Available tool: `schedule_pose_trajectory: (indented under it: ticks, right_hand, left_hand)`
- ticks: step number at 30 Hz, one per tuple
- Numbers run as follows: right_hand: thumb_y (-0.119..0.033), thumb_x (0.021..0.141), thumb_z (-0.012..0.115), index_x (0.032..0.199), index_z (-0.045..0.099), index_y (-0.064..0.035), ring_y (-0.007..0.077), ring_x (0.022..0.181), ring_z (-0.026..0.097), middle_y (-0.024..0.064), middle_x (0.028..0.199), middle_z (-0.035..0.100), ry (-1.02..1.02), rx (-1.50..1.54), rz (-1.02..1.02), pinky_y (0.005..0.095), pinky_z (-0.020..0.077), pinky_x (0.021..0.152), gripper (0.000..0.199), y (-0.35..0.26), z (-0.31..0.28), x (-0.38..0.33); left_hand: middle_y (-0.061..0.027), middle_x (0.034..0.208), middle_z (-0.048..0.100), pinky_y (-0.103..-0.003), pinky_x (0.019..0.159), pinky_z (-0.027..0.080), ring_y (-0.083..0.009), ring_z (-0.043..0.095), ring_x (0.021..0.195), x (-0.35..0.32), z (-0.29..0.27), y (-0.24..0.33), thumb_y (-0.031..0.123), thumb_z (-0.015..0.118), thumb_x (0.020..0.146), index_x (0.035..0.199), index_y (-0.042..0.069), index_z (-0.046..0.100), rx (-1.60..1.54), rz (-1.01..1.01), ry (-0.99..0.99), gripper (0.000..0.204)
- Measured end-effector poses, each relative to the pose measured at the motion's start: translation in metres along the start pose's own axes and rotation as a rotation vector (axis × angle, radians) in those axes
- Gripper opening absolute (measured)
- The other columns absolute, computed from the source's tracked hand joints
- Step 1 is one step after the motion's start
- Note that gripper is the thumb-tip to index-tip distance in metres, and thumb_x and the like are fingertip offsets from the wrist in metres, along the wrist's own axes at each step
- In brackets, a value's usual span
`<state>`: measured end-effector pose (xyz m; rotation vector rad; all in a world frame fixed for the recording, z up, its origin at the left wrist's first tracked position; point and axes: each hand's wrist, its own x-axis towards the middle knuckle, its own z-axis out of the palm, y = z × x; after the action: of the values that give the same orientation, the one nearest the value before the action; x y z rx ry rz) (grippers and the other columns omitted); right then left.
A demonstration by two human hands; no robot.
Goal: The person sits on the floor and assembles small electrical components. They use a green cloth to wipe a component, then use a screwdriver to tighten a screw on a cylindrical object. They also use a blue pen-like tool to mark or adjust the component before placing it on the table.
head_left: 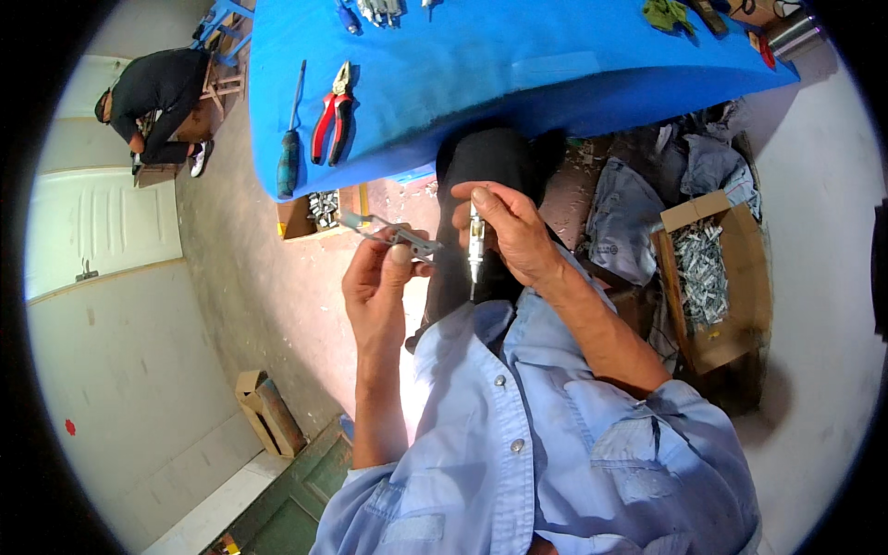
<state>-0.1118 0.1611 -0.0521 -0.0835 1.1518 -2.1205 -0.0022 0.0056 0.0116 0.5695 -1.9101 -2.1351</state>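
In the middle of the view, over my lap, my left hand (375, 282) grips a grey metal fitting (421, 245) with holes and a long arm that reaches up and left. The fitting is pinched between thumb and fingers. To its right, my right hand (516, 231) is closed around a slim white-and-silver metal part (476, 245), held upright with a thin tip pointing down. A small gap separates the two pieces. My right fingers partly cover the upper end of the slim part, so its full shape is hidden.
Ahead is a blue-covered table (444, 65) bearing red-and-black pliers (333, 120) and a screwdriver (289, 162). Cardboard boxes of small metal parts stand below it (322, 211) and at my right (705, 277). A person (162, 83) sits bent over at far left.
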Motion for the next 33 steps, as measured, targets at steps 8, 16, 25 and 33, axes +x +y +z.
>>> schedule_pose_trajectory:
  ticks: [8, 16, 25, 33]
  right_hand:
    - [-0.031, 0.108, 0.047, 0.124, 0.059, -0.0051, 0.0159, 0.090, 0.072, 0.0075, 0.104, 0.071, -0.007, 0.253, 0.101, 0.0305, 0.0585, 0.075, 0.033, -0.001, -0.013, 0.002]
    - [-0.026, 0.106, 0.051, 0.123, 0.057, -0.0040, 0.0212, 0.093, 0.073, 0.0099, 0.103, 0.069, -0.052, 0.297, 0.102, 0.0363, 0.0603, 0.082, 0.028, 0.013, -0.008, 0.011]
    - [-0.039, 0.098, 0.067, 0.114, 0.059, -0.0057, 0.0150, 0.099, 0.062, 0.0025, 0.104, 0.066, -0.109, 0.317, 0.070, 0.0332, 0.0487, 0.093, 0.037, 0.017, -0.019, 0.012]
    - [-0.018, 0.099, 0.057, 0.106, 0.062, -0.0083, 0.0176, 0.083, 0.067, 0.0059, 0.094, 0.067, -0.033, 0.385, -0.001, 0.0312, 0.0553, 0.068, 0.013, 0.016, -0.017, 0.017]
  left_hand:
    - [-0.0110, 0.115, 0.070, -0.030, 0.078, 0.056, -0.0194, 0.069, 0.101, 0.023, -0.042, 0.001, 0.020, 0.058, 0.105, 0.130, 0.000, 0.060, -0.072, 0.033, 0.144, 0.033]
    - [-0.0119, 0.114, 0.071, -0.027, 0.081, 0.056, -0.0197, 0.069, 0.103, 0.072, -0.098, 0.013, 0.021, 0.058, 0.105, 0.121, 0.000, 0.065, -0.106, 0.141, 0.158, 0.028]
    - [-0.0183, 0.129, 0.065, -0.033, 0.098, 0.050, -0.0221, 0.066, 0.111, -0.014, 0.147, 0.038, 0.010, 0.067, 0.094, 0.144, 0.000, 0.051, 0.489, 0.295, -0.553, 0.054]
    - [-0.0131, 0.116, 0.067, -0.030, 0.090, 0.052, -0.0187, 0.065, 0.104, 0.010, 0.092, 0.048, 0.010, 0.061, 0.099, 0.128, -0.004, 0.062, 0.556, 0.187, -0.304, 0.032]
